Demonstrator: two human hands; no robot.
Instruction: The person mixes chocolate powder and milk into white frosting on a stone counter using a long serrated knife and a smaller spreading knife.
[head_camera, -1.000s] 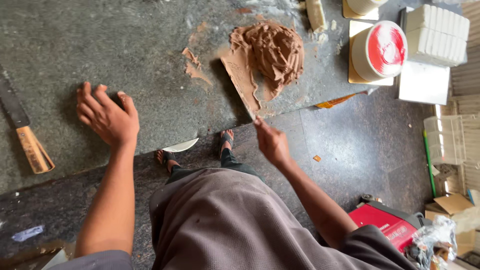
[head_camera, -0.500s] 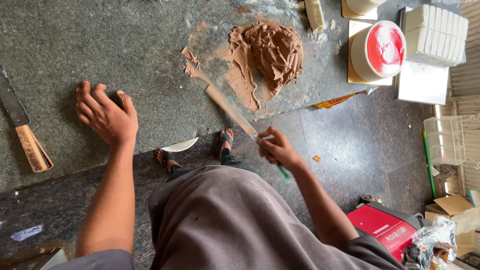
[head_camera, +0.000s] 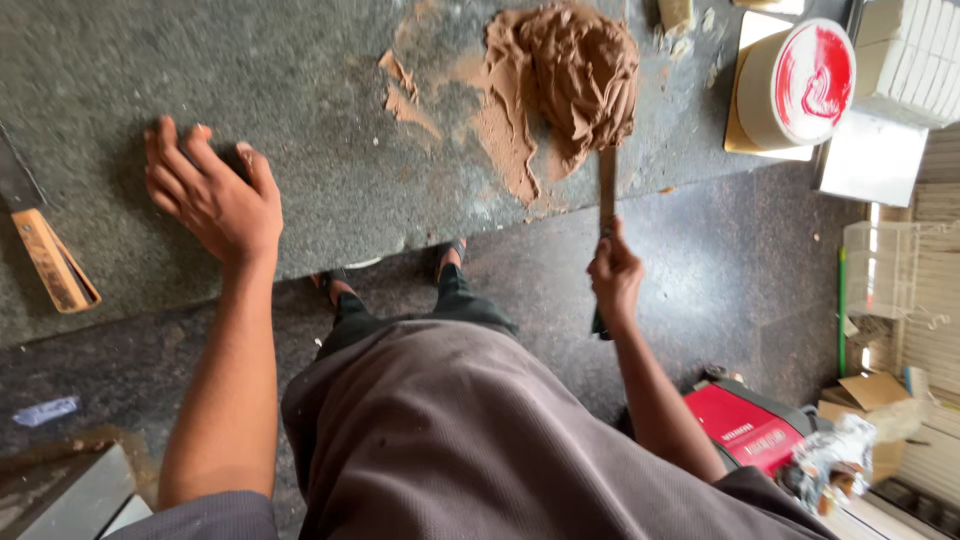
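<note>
Right fingers: right hand (head_camera: 614, 275) curled tight around the handle of a flat-bladed scraper (head_camera: 606, 188).
Left fingers: left hand (head_camera: 213, 195) spread, palm down on the stone slab (head_camera: 250, 90), gripping nothing.
Scraper: blade tip touching the lower edge of the brown paste mound (head_camera: 572, 72).
Mound: on the slab, near its front edge.
Nearby: round tub with a red lid (head_camera: 798, 88) right of the mound; wooden-handled tool (head_camera: 52, 258) far left.

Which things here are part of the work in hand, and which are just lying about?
In use: right hand, scraper blade, brown paste mound, stone slab, left hand resting on the slab.
Lying about: wooden-handled tool, red-topped tub, red case, white tiles.
</note>
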